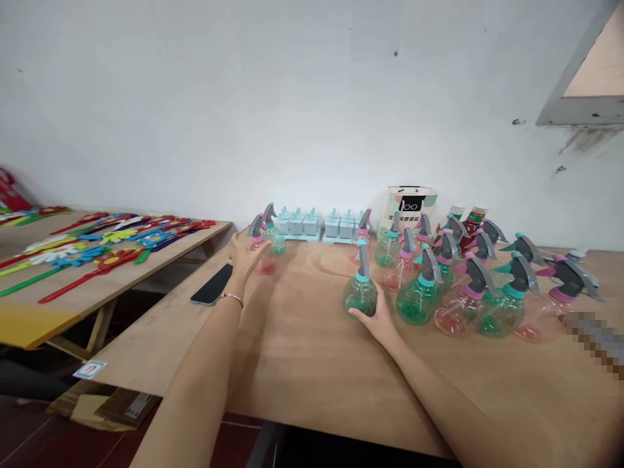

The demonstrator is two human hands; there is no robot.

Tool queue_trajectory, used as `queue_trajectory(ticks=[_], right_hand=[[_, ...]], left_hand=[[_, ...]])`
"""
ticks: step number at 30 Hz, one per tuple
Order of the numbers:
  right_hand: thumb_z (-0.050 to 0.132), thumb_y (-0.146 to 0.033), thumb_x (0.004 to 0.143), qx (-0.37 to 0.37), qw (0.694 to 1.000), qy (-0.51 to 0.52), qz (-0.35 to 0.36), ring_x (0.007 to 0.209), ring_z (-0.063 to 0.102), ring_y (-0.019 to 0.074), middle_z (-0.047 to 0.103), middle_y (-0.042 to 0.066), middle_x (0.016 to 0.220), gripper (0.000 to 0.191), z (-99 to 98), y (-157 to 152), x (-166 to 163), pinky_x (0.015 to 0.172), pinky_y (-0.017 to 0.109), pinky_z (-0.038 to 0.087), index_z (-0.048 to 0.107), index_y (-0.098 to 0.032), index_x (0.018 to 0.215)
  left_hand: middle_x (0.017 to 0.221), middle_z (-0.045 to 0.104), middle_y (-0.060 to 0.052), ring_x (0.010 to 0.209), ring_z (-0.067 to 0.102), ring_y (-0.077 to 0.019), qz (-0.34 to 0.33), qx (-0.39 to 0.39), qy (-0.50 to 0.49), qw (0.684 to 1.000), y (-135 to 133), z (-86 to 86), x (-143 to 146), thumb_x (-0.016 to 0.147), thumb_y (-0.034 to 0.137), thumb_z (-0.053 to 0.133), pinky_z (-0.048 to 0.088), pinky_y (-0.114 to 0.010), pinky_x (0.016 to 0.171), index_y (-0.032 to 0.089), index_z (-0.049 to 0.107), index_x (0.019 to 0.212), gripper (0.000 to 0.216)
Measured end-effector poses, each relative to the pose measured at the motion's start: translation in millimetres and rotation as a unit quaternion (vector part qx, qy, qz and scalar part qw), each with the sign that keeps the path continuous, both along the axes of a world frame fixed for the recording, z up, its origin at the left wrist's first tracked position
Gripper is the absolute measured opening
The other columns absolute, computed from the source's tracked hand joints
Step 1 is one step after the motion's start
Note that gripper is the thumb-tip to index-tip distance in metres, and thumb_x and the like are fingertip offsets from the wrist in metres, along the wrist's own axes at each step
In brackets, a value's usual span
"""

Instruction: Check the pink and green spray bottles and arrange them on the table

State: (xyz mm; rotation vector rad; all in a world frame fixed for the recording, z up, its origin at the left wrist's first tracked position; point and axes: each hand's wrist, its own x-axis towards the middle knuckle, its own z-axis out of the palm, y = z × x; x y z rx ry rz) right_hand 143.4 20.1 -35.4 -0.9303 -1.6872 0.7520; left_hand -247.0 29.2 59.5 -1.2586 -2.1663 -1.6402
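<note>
The green spray bottle stood upright near the middle of the plywood tabletop, its grey trigger head pointing up. The right hand lay against the bottle's near side, its grip curled round the base. To the left, at the tabletop's far corner, a pink spray bottle stood upright with another green bottle just behind it. The left hand was at the pink bottle's side, its grip apart with fingers spread; whether the fingertips actually touched the bottle I cannot tell. A thin bracelet circled that wrist. A dark phone lay flat near the left edge, just beside the left forearm. To the right of the held bottle a crowd of green and pink spray bottles stood close together. Against the wall sat pale blue moulds and a white box. A second table, well apart on the left, carried bright plastic flower-shaped sticks.
</note>
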Motion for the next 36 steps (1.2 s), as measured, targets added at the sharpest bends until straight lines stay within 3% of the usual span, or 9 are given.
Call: queue_trajectory(ticks=[2,4,8,12,16,19,22,27,36], right_hand=[[0.081,-0.052,0.068,-0.002,1.0,0.001,-0.001,0.139,0.046,0.0341,0.046,0.016,0.149,0.096,-0.3,-0.1,-1.0,0.115,0.058,0.038,0.031,-0.024,0.146],[0.081,-0.053,0.069,-0.003,1.0,0.0,0.002,0.139,0.046,0.0343,0.046,0.016,0.149,0.095,0.6,-1.2,-3.0,0.115,0.058,0.038,0.032,-0.025,0.145],[0.082,-0.053,0.068,0.028,0.999,-0.028,0.034,0.138,0.047,0.0348,0.048,0.017,0.146,0.093,6.2,-7.8,-9.3,0.114,0.057,0.039,0.034,-0.024,0.143],[0.084,-0.057,0.064,0.031,0.993,-0.078,0.077,0.133,0.052,0.0364,0.052,0.019,0.142,0.096,12.0,-17.1,-16.2,0.109,0.056,0.044,0.037,-0.021,0.14],[0.084,-0.062,0.061,0.031,0.978,-0.111,0.175,0.132,0.053,0.0358,0.052,0.017,0.142,0.099,14.3,-14.6,-17.6,0.108,0.055,0.045,0.039,-0.022,0.14],[0.068,-0.066,0.077,0.047,0.971,-0.078,0.222,0.131,0.054,0.0308,0.057,0.013,0.138,0.073,17.3,8.3,-20.1,0.11,0.051,0.043,0.047,-0.025,0.133],[0.054,-0.064,0.087,0.038,0.998,0.009,0.059,0.129,0.053,0.0283,0.058,0.013,0.133,0.056,25.3,51.6,-32.5,0.112,0.049,0.039,0.049,-0.023,0.126],[0.065,-0.066,0.075,0.027,0.985,0.037,-0.168,0.137,0.041,0.0347,0.045,0.025,0.141,0.088,43.2,130.4,-62.5,0.115,0.052,0.031,0.035,-0.011,0.136],[0.075,-0.054,0.069,-0.016,0.975,0.006,-0.223,0.139,0.04,0.0413,0.041,0.033,0.146,0.099,38.7,166.5,-73.3,0.114,0.053,0.031,0.031,-0.003,0.141]], left_hand=[[0.142,0.038,-0.027,0.139,0.032,-0.0415,0.046,0.071,0.044,0.995,-15.3,-4.3,11.7,0.068,0.06,0.072,0.03,-0.057,0.112,0.01,0.036,0.135,0.09],[0.138,0.041,-0.025,0.138,0.034,-0.042,0.002,0.109,0.096,0.989,-29.6,-7.3,32.2,0.065,0.06,0.074,0.027,-0.056,0.115,0.012,0.041,0.13,0.088],[0.136,0.049,-0.018,0.132,0.045,-0.0383,-0.29,0.033,0.124,0.948,-47.7,-6.6,96.3,0.067,0.06,0.075,0.031,-0.053,0.115,0.019,0.042,0.133,0.085],[0.157,0.031,-0.018,0.146,0.03,-0.0376,-0.479,-0.046,0.065,0.874,-54.5,-3.3,158.5,0.065,0.058,0.08,0.025,-0.052,0.12,0.023,0.026,0.148,0.105],[0.153,0.038,-0.017,0.144,0.034,-0.0346,-0.5,-0.035,-0.025,0.865,-57.9,-3.7,184.5,0.068,0.052,0.08,0.029,-0.049,0.118,0.025,0.03,0.147,0.097],[0.144,0.049,-0.015,0.136,0.045,-0.0305,-0.484,-0.011,-0.08,0.871,-60.2,-4.7,180.9,0.074,0.046,0.075,0.039,-0.045,0.109,0.025,0.038,0.141,0.079],[0.142,0.052,-0.014,0.131,0.049,-0.0285,-0.481,0.019,-0.113,0.869,-62.0,-4.7,169.5,0.074,0.039,0.071,0.045,-0.042,0.102,0.026,0.045,0.136,0.068],[0.135,0.059,-0.01,0.131,0.051,-0.0281,-0.515,0.064,-0.088,0.85,-65.9,-1.3,157.0,0.071,0.03,0.068,0.039,-0.046,0.11,0.027,0.054,0.13,0.061],[0.116,0.069,-0.008,0.104,0.063,-0.0231,-0.505,0.005,-0.097,0.858,-78.0,6.3,152.2,0.087,0.04,0.061,0.05,-0.039,0.097,0.024,0.067,0.118,0.035]])
